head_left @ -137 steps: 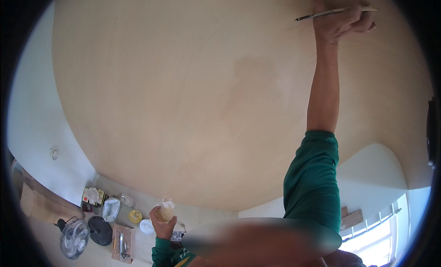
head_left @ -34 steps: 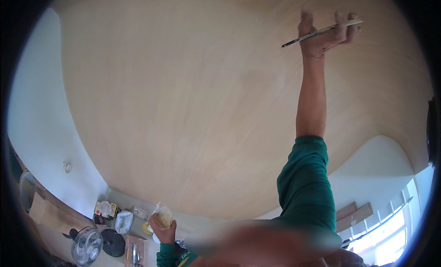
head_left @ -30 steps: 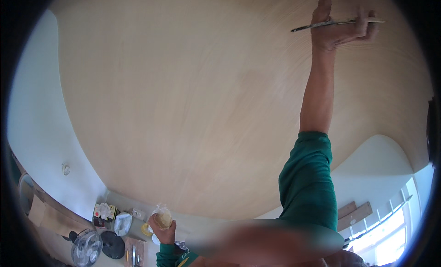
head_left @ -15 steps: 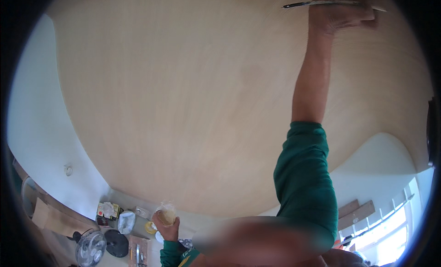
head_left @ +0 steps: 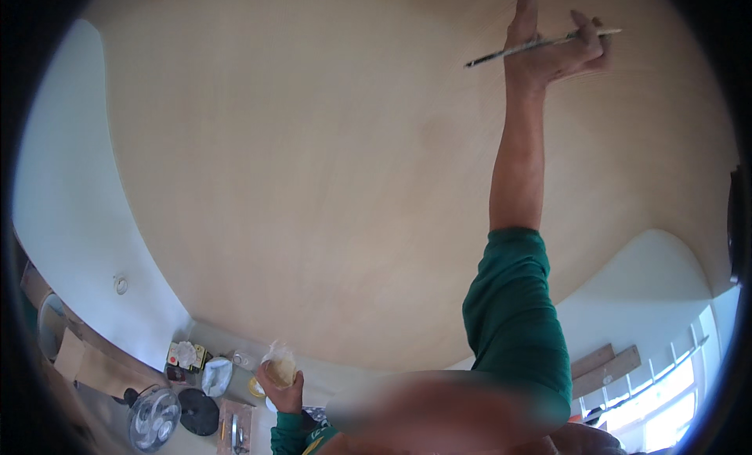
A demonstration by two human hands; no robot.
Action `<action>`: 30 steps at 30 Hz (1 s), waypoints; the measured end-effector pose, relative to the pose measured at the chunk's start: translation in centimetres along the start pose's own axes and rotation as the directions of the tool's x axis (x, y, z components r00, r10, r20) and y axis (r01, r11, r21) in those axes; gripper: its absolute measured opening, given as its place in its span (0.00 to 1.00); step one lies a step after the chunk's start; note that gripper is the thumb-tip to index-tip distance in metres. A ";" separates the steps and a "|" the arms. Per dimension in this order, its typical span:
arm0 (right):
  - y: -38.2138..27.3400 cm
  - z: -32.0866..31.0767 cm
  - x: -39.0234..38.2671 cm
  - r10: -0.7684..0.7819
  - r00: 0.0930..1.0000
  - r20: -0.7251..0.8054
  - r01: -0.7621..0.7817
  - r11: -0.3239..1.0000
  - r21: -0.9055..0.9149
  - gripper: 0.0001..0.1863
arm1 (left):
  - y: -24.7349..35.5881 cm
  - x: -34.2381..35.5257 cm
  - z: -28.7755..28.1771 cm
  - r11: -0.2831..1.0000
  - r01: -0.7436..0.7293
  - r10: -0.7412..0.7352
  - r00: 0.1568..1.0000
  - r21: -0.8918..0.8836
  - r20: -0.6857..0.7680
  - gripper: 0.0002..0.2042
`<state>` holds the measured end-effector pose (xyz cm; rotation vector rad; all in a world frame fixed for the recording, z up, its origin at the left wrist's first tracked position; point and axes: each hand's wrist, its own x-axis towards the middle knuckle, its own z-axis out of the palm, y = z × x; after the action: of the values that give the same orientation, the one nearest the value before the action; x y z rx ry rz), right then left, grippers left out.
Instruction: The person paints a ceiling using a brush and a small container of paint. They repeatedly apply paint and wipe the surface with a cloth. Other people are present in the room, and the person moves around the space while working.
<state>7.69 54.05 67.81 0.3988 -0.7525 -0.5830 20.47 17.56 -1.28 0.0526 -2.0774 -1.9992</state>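
Raised high at the upper right, my right hand (head_left: pixel 544 59) is closed around a slender paintbrush (head_left: pixel 487 59). Its dark handle end sticks out to the left and its pale end to the right, close to the broad beige surface (head_left: pixel 313 157). The thumb points up, apart from the fingers. Whether the brush touches the surface I cannot tell. Low on the left, my left hand (head_left: pixel 287 395) grips a clear plastic cup (head_left: pixel 282 371) with pale, cream-coloured contents and crumpled film standing up at its rim. Both arms wear green sleeves.
At the lower left are a fan (head_left: pixel 153 420), a dark round object (head_left: pixel 199 413), a white plastic bag (head_left: pixel 216 376), a box (head_left: pixel 177 355) and a cardboard sheet (head_left: pixel 110 367). Brown boards (head_left: pixel 607 371) lean near a bright window (head_left: pixel 671 414) at the lower right.
My right hand has come down and slightly left with the paintbrush, which now slants more. More of the fingers shows. My left hand and the cup have hardly moved.
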 end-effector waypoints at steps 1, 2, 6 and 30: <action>0.8 0.9 1.3 -0.001 1.000 -0.012 0.001 1.000 -0.001 0.43 | -0.3 -0.1 0.1 1.000 0.007 -0.007 1.000 -0.027 0.005 0.37; 1.7 1.8 2.1 0.005 1.000 -0.018 -0.005 1.000 0.000 0.43 | -0.5 -0.2 0.4 0.998 0.052 -0.051 0.998 -0.038 0.021 0.38; 3.1 4.8 3.0 0.026 1.000 -0.013 -0.026 1.000 -0.002 0.45 | -0.9 -0.3 1.7 0.993 0.013 -0.012 1.000 -0.115 0.013 0.38; -28.3 -39.3 -9.9 -0.419 -0.553 0.720 -0.602 -0.395 -0.694 0.05 | 6.8 -1.2 7.6 0.993 -0.096 0.088 0.990 0.066 0.107 0.37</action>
<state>20.84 43.55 21.29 0.0596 -2.4455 2.0819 21.12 25.60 5.07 -0.1341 -2.1721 -1.9112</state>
